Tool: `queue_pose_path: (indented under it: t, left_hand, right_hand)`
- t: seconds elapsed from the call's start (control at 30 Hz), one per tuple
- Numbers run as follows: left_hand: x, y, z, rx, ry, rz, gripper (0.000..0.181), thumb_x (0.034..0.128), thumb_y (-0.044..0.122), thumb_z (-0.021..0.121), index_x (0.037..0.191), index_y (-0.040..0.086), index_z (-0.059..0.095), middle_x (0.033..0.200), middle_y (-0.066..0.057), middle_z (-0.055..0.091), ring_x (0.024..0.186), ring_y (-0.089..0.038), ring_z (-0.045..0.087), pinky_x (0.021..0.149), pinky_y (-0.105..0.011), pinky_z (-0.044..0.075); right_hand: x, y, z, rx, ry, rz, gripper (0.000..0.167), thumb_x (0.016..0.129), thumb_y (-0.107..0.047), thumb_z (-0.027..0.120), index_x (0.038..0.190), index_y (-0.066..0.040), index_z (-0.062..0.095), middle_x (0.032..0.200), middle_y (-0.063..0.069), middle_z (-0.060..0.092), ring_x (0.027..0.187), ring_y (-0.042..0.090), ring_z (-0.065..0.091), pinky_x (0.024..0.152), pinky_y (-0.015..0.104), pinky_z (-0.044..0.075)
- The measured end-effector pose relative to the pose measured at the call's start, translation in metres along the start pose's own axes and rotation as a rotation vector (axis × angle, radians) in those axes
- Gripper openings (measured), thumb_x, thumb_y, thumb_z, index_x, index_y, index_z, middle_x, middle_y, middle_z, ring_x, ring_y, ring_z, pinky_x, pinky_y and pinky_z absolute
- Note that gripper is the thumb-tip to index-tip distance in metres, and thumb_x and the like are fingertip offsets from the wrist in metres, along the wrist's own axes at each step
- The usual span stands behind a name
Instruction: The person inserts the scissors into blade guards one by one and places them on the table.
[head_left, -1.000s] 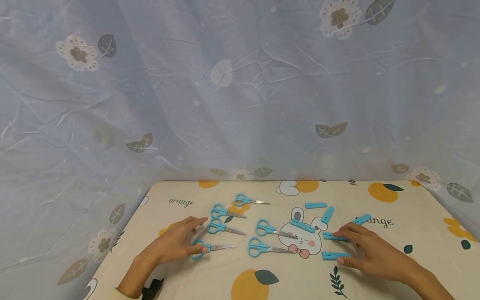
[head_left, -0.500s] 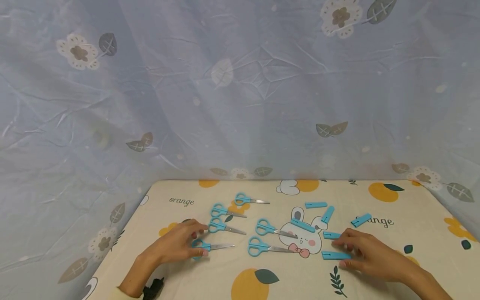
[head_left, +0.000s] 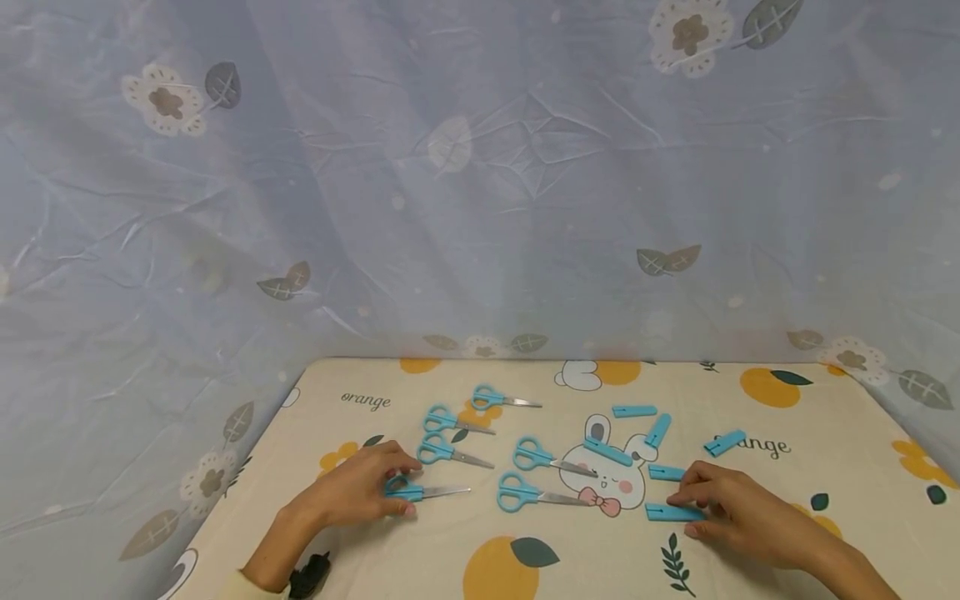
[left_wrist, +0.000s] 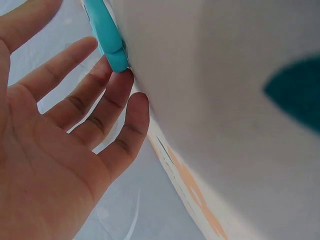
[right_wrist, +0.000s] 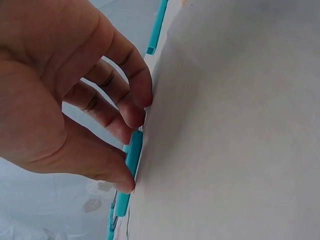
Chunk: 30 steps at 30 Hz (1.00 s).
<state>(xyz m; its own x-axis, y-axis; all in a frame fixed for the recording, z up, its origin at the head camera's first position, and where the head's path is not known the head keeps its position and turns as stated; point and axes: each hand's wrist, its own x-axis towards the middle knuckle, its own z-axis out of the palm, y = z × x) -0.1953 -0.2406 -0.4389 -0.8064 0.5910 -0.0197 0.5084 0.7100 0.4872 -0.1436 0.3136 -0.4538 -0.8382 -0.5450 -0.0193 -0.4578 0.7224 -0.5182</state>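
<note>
Teal-handled scissors with metal blades lie on the table on the left and in the middle. My left hand (head_left: 345,493) is around the handle of the nearest left scissors (head_left: 416,492), thumb below and fingers above it; the left wrist view shows its fingers (left_wrist: 75,100) spread and loosely bent, fingertips at the teal handle (left_wrist: 107,35). On the right lie several teal blade caps. My right hand (head_left: 750,512) pinches the lowest cap (head_left: 670,512) between thumb and fingers; in the right wrist view the thumb (right_wrist: 95,155) lies against that cap (right_wrist: 131,155).
Two scissors (head_left: 517,492) lie mid-table, blades pointing right, and more (head_left: 487,398) lie farther back. Other caps (head_left: 634,411) are behind and beside my right hand, one (head_left: 724,443) farther right. A dark object (head_left: 309,575) sits by my left wrist. A patterned curtain (head_left: 480,208) hangs behind.
My right hand has shifted down from the cap above to the lowest one and closed on it. The fingers of my left hand have moved slightly nearer the handle.
</note>
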Motion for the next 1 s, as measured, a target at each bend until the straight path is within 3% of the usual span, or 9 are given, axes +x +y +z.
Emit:
queue_pose_path:
  t: [0.43,1.0]
  left_hand:
    - [0.0000,0.0038,0.0023,0.066,-0.004,0.015,0.032,0.0868,0.030,0.092,0.115,0.018,0.082,0.111,0.008,0.065,0.099,-0.009,0.061,0.086,-0.030,0.057]
    - [-0.0013,0.0081,0.0057,0.095,0.038,0.014,0.016,0.0877,0.014,0.086,0.102,0.019,0.081,0.105,0.009,0.063,0.096,-0.008,0.060,0.083,-0.028,0.057]
  right_hand:
    - [0.0011,-0.0015,-0.0005,0.026,-0.011,0.049,0.023,0.090,-0.029,0.087,0.112,-0.023,0.084,0.108,-0.011,0.063,0.092,-0.004,0.054,0.076,0.019,0.053]
    - [0.0022,-0.0018,-0.0012,0.025,-0.029,0.072,0.019,0.095,-0.028,0.082,0.114,-0.027,0.081,0.106,-0.016,0.067,0.092,-0.004,0.053,0.077,0.019,0.051]
